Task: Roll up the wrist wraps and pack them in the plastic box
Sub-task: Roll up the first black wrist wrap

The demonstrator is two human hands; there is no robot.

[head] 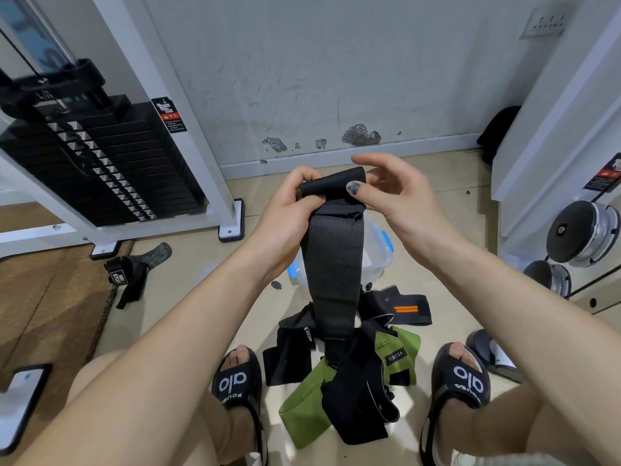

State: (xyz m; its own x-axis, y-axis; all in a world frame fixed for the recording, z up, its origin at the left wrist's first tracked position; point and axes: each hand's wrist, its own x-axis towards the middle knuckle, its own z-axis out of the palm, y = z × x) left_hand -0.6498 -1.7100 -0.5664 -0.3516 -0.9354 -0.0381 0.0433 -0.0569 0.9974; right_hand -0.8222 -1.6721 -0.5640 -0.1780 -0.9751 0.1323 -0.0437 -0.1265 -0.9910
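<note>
Both hands hold a black wrist wrap (331, 264) at twelve o'clock: the left hand (289, 210) grips its rolled top, the right hand (396, 193) pinches it by thumb. The wrap hides most of the plastic box (378, 250) behind it; more wraps (339, 375) pile at six o'clock on the floor.

The left hand (285, 203) grips the rolled top end of a black wrist wrap (331, 264); the right hand (393, 193) pinches the same roll, thumb on its front. The wrap's tail hangs down to a pile of black and green wraps (339, 381) on the floor (188, 297) between two sandalled feet. A clear plastic box (378, 253) with blue latches stands on the floor behind the hanging wrap.
</note>
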